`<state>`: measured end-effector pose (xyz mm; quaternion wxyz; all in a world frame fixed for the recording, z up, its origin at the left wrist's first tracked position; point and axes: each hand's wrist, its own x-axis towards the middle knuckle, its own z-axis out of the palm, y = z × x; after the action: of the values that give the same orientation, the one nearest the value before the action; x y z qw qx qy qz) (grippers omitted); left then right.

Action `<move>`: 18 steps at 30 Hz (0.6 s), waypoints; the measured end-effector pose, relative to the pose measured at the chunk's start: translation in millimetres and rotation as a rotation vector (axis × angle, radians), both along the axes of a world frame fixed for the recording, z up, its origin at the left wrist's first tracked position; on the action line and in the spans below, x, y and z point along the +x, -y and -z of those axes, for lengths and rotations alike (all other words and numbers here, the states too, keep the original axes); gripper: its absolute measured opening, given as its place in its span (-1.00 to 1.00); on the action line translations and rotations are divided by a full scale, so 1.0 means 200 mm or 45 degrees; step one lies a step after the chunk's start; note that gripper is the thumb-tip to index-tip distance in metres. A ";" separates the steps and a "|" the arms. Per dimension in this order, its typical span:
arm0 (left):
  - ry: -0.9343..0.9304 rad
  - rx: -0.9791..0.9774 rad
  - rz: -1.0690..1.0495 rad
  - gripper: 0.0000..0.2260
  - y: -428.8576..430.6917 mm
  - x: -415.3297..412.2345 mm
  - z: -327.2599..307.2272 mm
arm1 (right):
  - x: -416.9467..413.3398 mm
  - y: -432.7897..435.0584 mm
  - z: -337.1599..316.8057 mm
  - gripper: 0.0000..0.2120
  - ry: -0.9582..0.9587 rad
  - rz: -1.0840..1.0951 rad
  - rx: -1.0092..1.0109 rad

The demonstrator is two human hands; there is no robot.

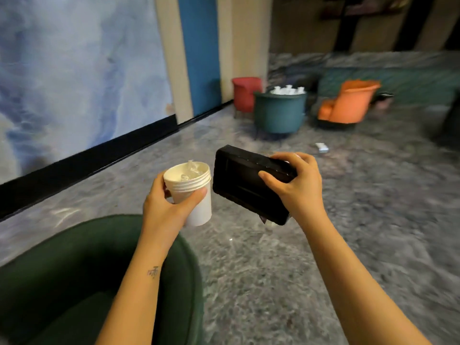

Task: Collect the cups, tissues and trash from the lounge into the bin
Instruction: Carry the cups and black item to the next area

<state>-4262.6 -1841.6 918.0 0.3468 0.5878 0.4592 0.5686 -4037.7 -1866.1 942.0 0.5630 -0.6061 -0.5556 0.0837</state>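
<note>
My left hand [169,202] grips a stack of white paper cups [196,195], held upright at chest height, with crumpled clear plastic inside the top cup. Beside it, my right hand [296,188] holds a black rectangular box [244,183] by its right end, tilted with its flat face toward me; a bit of dark wrapper sticks out under its lower corner. A small white piece of trash [322,147] lies on the grey marble floor ahead to the right. Several white objects [288,90] show above the back of a teal armchair.
A dark green armchair [74,282] fills the lower left under my left arm. Further off stand a teal armchair [278,113], a red one [246,95] and an orange one [348,103]. A blue marbled wall with a black skirting runs along the left.
</note>
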 end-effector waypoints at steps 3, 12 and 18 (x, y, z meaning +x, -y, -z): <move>-0.032 -0.004 0.178 -0.60 -0.18 0.40 -0.03 | 0.38 -0.01 -0.02 -0.69 -0.033 0.184 0.012; -0.059 -0.063 0.611 -0.42 -0.85 1.51 -0.06 | 1.32 -0.34 -0.01 -0.70 -0.087 0.583 -0.010; -0.106 0.003 0.838 -0.50 -1.46 2.24 -0.10 | 1.92 -0.80 -0.06 -0.69 -0.113 0.760 0.035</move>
<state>-3814.7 -1549.1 938.4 0.4923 0.7278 0.2577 0.4020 -3653.1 -1706.1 953.1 0.5947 -0.7306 -0.3289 -0.0665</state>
